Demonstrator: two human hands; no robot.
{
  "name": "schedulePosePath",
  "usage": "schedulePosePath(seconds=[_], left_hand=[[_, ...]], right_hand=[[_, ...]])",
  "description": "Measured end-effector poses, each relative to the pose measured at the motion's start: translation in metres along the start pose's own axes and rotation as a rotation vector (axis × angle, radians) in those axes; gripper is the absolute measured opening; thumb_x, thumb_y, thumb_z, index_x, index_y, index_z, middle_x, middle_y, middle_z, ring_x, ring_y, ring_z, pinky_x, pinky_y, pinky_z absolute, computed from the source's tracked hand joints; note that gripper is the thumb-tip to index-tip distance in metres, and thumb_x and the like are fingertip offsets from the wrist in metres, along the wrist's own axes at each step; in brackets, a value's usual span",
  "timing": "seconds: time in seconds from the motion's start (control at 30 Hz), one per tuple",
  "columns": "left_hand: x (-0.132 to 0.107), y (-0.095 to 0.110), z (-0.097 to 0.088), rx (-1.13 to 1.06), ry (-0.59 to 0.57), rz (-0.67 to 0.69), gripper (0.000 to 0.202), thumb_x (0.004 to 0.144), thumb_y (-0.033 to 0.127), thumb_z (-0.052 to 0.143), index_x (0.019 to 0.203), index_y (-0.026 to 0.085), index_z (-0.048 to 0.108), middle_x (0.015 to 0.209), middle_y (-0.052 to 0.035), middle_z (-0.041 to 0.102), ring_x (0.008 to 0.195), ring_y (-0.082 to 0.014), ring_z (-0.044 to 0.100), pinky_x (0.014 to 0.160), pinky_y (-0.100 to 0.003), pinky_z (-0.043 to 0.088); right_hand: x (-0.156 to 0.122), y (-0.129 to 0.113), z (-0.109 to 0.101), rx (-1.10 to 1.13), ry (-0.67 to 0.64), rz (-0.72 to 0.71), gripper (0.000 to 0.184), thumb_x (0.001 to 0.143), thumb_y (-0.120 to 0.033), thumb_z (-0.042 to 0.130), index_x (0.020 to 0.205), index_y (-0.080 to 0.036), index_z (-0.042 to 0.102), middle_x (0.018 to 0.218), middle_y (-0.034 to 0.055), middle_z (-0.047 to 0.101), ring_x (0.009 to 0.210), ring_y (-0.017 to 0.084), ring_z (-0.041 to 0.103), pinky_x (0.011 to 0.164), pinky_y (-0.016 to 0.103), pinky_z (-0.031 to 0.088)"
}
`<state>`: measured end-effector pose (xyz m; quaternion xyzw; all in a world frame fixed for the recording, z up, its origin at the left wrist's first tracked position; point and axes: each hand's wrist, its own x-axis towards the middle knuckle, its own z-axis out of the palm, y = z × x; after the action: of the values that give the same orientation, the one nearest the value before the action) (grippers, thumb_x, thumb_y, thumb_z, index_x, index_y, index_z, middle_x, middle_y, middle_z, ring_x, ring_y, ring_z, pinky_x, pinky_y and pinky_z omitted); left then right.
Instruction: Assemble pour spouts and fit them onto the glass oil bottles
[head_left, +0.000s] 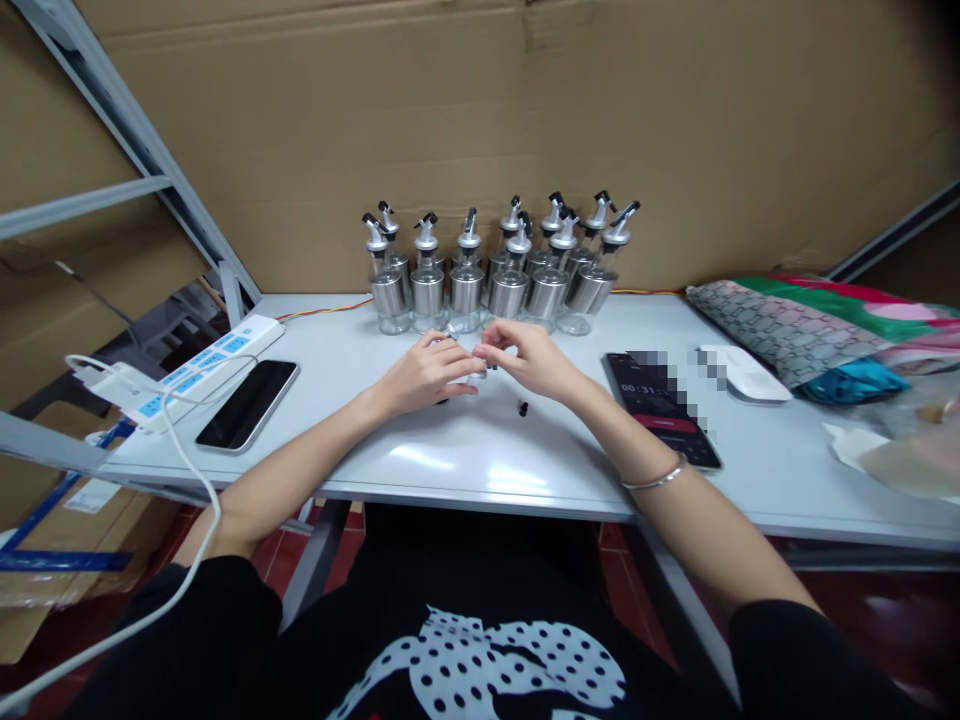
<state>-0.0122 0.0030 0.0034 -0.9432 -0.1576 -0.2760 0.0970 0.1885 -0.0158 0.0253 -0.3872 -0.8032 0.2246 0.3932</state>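
Observation:
In the head view, my left hand and my right hand meet above the middle of the table. Both have bent fingers, and their fingertips nearly touch. Between them shows a small silvery and black piece, mostly covered by the fingers, so its kind is unclear. My right thumb and forefinger pinch close to it. A small black part lies on the table below my right hand. Behind the hands stand several glass-and-steel oil dispenser bottles with silver and black pourer tops.
A white power strip with a plugged-in cable and a dark phone lie at left. On the right are a phone showing a timer, a white flat object and colourful bags. Cardboard rises behind the table.

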Motion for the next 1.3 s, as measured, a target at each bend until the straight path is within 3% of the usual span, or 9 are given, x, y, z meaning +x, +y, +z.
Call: schedulePosePath(seconds=[0.23,0.3,0.43,0.53,0.73,1.0,1.3], left_hand=[[0.001,0.003,0.003,0.138,0.122,0.133,0.021,0.090,0.037,0.051,0.096,0.018,0.058,0.086,-0.0029,0.071,0.082,-0.0145,0.065,0.084,-0.031,0.037],[0.001,0.001,0.003,0.143,0.155,0.131,0.024,0.090,0.040,0.052,0.095,0.017,0.057,0.084,-0.0031,0.071,0.078,-0.0141,0.065,0.082,-0.030,0.039],[0.000,-0.003,0.002,0.115,0.206,0.125,0.026,0.087,0.041,0.055,0.094,0.016,0.055,0.083,-0.0028,0.072,0.073,-0.0129,0.066,0.078,-0.028,0.042],[0.001,-0.003,0.001,0.096,0.237,0.126,0.025,0.086,0.039,0.057,0.093,0.015,0.054,0.084,-0.0028,0.072,0.071,-0.0125,0.066,0.077,-0.028,0.043],[0.002,-0.001,-0.002,0.111,0.221,0.126,0.022,0.088,0.037,0.056,0.093,0.016,0.055,0.084,-0.0034,0.072,0.071,-0.0134,0.067,0.074,-0.028,0.044],[0.000,0.000,0.000,0.076,0.137,0.076,0.022,0.089,0.036,0.054,0.094,0.016,0.058,0.087,-0.0054,0.073,0.078,-0.0143,0.069,0.077,-0.028,0.044],[0.001,0.001,0.000,0.070,0.180,0.110,0.019,0.089,0.033,0.055,0.096,0.015,0.056,0.087,-0.0050,0.073,0.080,-0.0137,0.069,0.075,-0.027,0.044]], right_hand=[[0.000,-0.004,-0.009,-0.022,-0.076,0.072,0.041,0.084,-0.052,0.047,0.064,-0.016,0.050,0.057,-0.0010,0.052,0.056,0.010,0.044,0.057,0.024,0.033],[0.000,-0.002,-0.019,-0.024,-0.198,0.141,0.041,0.082,-0.053,0.050,0.064,-0.016,0.054,0.057,-0.0006,0.053,0.056,0.010,0.044,0.056,0.024,0.033],[-0.003,0.013,-0.038,-0.035,-0.629,0.276,0.029,0.068,-0.043,0.067,0.073,-0.015,0.067,0.070,0.0023,0.066,0.065,0.013,0.054,0.062,0.025,0.039],[-0.006,0.025,-0.046,-0.054,-0.779,0.346,0.023,0.066,-0.036,0.068,0.078,-0.017,0.071,0.076,0.0026,0.070,0.071,0.016,0.060,0.068,0.027,0.042],[-0.007,0.033,-0.046,-0.110,-0.814,0.396,0.021,0.061,-0.023,0.068,0.081,-0.019,0.073,0.084,0.0011,0.072,0.078,0.017,0.062,0.073,0.027,0.045],[-0.006,0.027,-0.042,-0.162,-0.751,0.450,0.018,0.063,-0.019,0.064,0.079,-0.017,0.072,0.078,0.0013,0.071,0.076,0.017,0.063,0.072,0.026,0.045],[-0.006,0.030,-0.041,-0.124,-0.774,0.419,0.025,0.062,-0.016,0.061,0.085,-0.016,0.072,0.076,0.0014,0.069,0.071,0.015,0.058,0.069,0.025,0.044]])
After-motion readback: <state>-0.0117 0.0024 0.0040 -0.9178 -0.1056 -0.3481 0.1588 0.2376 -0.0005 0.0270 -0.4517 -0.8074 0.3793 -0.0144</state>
